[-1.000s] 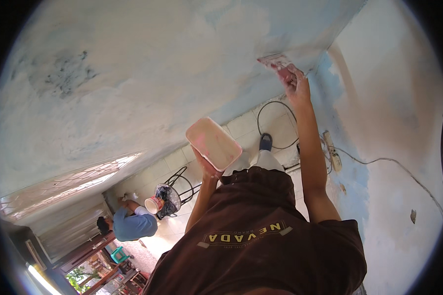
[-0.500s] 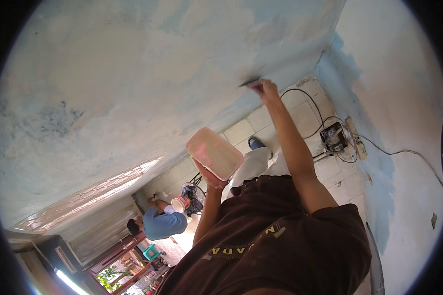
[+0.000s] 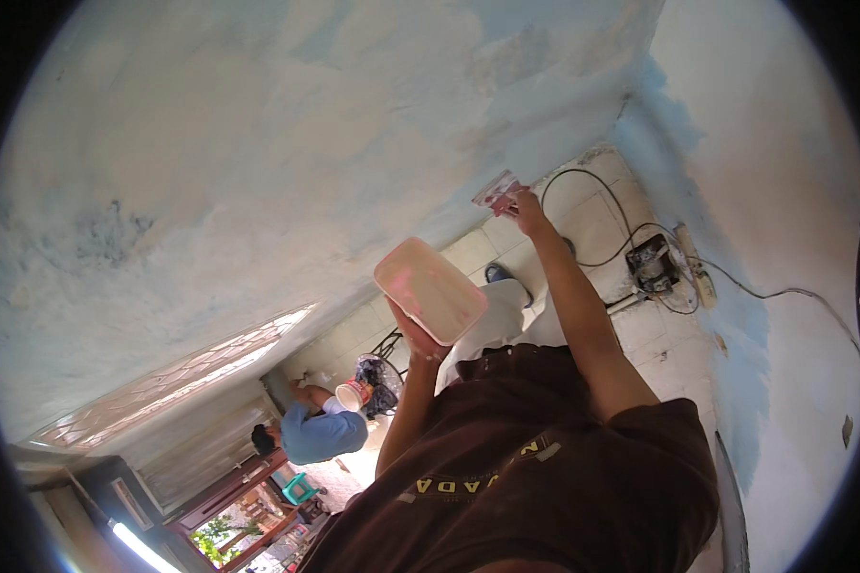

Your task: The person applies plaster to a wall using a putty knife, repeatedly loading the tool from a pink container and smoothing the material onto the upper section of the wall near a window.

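Note:
My left hand (image 3: pixel 420 336) grips the near edge of a rectangular pinkish plastic tub (image 3: pixel 432 290), held up in front of my body. Its face looks cream-coloured with pink smears, and I cannot tell how deep it is. Out to the right, my right hand (image 3: pixel 529 212) is closed on a putty knife (image 3: pixel 497 190) with a wide, flat blade and a reddish part near the fingers. The blade appears to be just off the patchy blue and cream wall (image 3: pixel 258 153).
A black box with cables (image 3: pixel 652 265) lies on the tiled floor (image 3: pixel 573 212) by the right wall (image 3: pixel 784 191). At the lower left a person in blue (image 3: pixel 323 437) crouches near a white and red bucket (image 3: pixel 352 395). A lattice vent (image 3: pixel 182 382) runs along the wall.
My right hand has drawn back from the wall toward me, and the knife has turned so its broad face shows. The tub has shifted slightly right in view.

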Available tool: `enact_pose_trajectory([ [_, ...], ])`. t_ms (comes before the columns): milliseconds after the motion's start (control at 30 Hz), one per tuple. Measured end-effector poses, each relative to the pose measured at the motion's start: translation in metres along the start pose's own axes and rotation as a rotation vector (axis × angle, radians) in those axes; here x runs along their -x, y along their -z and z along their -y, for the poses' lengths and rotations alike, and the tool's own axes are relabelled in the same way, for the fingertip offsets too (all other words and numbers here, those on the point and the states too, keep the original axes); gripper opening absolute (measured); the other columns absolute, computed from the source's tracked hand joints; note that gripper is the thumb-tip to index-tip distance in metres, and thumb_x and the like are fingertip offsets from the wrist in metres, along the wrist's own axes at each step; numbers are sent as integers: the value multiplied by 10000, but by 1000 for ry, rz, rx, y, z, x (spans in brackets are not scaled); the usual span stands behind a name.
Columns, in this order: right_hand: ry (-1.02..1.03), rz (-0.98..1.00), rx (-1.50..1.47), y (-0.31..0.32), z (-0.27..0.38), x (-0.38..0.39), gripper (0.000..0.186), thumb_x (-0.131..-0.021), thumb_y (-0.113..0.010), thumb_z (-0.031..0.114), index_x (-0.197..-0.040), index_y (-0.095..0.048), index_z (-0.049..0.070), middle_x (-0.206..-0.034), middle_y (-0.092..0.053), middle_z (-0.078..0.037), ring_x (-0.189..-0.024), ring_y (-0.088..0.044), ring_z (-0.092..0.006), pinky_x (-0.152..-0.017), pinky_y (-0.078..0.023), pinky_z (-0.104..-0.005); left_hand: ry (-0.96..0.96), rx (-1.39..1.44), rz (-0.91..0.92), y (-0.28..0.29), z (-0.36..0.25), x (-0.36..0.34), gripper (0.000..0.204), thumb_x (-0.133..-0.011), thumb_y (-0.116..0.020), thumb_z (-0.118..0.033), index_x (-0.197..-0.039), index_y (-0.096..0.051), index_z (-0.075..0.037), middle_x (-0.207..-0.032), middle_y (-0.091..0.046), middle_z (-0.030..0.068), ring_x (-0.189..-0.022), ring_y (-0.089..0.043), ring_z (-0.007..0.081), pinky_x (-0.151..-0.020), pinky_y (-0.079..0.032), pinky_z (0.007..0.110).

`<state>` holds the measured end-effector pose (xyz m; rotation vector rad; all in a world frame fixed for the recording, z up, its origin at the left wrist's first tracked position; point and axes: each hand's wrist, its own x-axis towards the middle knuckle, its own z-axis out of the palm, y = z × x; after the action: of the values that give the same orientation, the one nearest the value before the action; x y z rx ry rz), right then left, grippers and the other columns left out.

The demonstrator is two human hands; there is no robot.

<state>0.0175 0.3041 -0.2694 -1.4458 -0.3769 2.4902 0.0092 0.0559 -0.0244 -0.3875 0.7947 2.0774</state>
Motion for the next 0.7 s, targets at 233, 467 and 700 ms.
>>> enact_pose_trajectory([
  [233, 131, 265, -320, -29, 5, -44, 247, -950, -419, 14, -804, -594, -79, -881, -675, -226, -896, -689, -350, -920, -608, -473, -12, -51, -31, 7, -1, -1, 651, -997, -438, -640, -1454, -480, -178, -1386, -593, 70, -1273, -572, 325, -1058, -466, 590],
  [467, 290, 446, -453, -27, 151, 71, 158, -911, -474, -62, -845, -604, -125, -911, -677, -243, -857, -708, -337, -925, -628, -479, 34, -52, -37, 9, 19, -2, 684, -1011, -396, -651, -1475, -437, -150, -1385, -568, 73, -1249, -575, 300, -1046, -494, 519],
  [700, 510, 171, -280, 53, 153, 87, 168, -993, -591, 92, -1125, -615, -10, -1041, -667, -86, -884, -650, -181, -795, -578, -356, 61, -119, -20, 9, 17, -20, 676, -1012, -400, -641, -1475, -442, -150, -1389, -573, 75, -1250, -579, 306, -1046, -492, 530],
])
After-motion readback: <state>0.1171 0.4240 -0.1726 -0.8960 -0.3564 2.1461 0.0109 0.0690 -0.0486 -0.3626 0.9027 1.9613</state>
